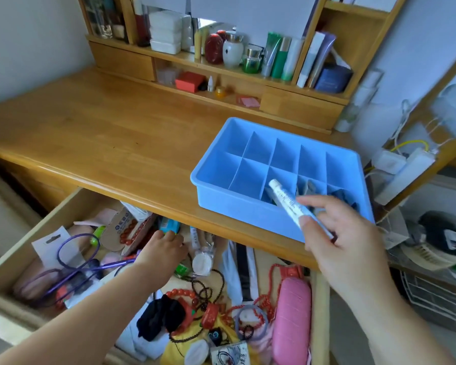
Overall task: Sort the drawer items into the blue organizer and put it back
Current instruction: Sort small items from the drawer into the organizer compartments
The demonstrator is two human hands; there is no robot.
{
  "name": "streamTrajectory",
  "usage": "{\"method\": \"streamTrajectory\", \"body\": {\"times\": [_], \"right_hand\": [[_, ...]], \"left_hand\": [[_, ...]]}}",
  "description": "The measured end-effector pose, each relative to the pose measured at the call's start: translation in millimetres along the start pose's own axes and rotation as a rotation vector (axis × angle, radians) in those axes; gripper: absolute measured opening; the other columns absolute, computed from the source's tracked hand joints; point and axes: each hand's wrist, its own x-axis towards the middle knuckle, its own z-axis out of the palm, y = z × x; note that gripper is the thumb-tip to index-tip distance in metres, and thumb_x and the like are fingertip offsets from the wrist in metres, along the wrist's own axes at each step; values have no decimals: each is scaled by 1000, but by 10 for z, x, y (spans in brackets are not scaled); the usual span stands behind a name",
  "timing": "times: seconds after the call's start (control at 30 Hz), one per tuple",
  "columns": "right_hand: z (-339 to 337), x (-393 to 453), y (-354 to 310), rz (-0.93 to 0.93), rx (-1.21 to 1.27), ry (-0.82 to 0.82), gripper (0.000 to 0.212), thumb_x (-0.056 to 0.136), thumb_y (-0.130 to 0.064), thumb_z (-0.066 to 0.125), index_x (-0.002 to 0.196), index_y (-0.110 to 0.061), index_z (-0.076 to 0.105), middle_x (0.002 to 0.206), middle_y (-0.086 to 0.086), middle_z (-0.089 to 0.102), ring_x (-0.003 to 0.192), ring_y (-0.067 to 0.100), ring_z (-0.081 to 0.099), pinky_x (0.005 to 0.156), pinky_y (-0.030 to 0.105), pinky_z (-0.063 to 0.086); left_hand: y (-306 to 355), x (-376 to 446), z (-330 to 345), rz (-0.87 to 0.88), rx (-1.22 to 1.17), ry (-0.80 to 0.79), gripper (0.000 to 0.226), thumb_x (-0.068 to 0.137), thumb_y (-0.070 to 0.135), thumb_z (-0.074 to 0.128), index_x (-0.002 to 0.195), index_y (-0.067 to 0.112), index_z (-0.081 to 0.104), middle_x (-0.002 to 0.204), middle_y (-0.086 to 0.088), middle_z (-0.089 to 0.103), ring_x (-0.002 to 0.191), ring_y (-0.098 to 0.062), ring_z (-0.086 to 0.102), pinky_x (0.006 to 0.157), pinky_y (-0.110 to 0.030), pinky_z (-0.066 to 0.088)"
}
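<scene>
Lower the white tube (291, 204), pinched in the right hand (334, 230), tip first into a front-row cell of the blue organizer (237, 206) on the desktop (103, 133), while left hand (161, 252), fingers curled down, rummages in the open drawer (8, 299).

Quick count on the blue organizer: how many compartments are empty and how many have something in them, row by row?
Blue organizer:
Back row, empty: 5
Front row, empty: 2
Front row, with items inside or the tip of the white tube in it: 3
Total: 10

The right hand holds the tube.
</scene>
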Motion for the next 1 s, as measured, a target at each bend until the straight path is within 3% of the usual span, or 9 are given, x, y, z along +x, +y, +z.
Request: {"method": "streamTrajectory", "body": {"times": [0.1,0.2,0.3,0.37,0.53,0.67,0.73,0.83,1.0], "right_hand": [[-143,394,77,86,-88,122,18,85,-14,56,78,-30,60,54,-1,55,45,18,43,44,26,33],[7,769,178,193,-170,-7,17,84,-15,57,75,-29,60,78,-6,66,67,16,59,59,28,43],[263,993,254,235,-431,-208,11,86,-23,57,78,-25,63,86,-7,66,78,17,58,64,27,41],[378,1013,313,219,-659,-340,24,90,-40,53,89,-22,69,95,-2,70,84,21,61,66,29,45],[319,634,253,-204,-398,92,29,86,-47,54,92,-24,70,75,-10,52,74,11,55,59,24,34],[385,162,42,-59,58,-526,35,77,-62,54,110,-51,57,91,-20,61,65,1,56,60,12,44],[396,48,48,-48,41,-617,25,81,-53,59,106,-47,57,88,-12,67,68,4,61,61,19,49],[293,42,58,-74,110,-463,13,83,-42,60,93,-34,58,80,-3,68,70,11,63,67,37,52],[-8,432,246,30,10,115,14,78,-37,71,79,-26,63,64,-6,63,58,6,56,56,25,45]], "left_hand": [[13,-47,22,73,28,-1,40,86,13,46,126,19,49,133,-6,42,120,-27,38,96,-38,29],[1,-163,-30,132,-125,143,25,84,27,55,107,26,64,127,1,52,115,-22,48,99,-38,37],[-48,-299,-73,107,-414,438,18,69,38,81,72,23,72,96,4,69,86,-20,66,85,-33,52],[-15,-411,-123,25,-690,491,25,80,38,73,76,14,69,87,3,67,81,-19,63,77,-29,50],[246,-678,-287,-258,-1163,398,51,81,71,44,87,21,51,53,10,38,47,-6,40,58,-17,33],[465,-689,-719,-29,-1390,470,47,77,77,44,65,31,42,51,15,40,47,-6,34,48,-19,27],[555,-619,-904,109,-1477,433,32,83,66,50,71,38,48,54,16,41,49,-3,34,49,-18,27],[597,-539,-934,163,-1489,413,24,85,58,55,78,35,53,58,10,45,52,-2,37,51,-18,30],[468,-313,-521,-204,-1248,343,6,89,32,61,85,33,57,65,11,58,59,-8,52,57,-26,45]]}}
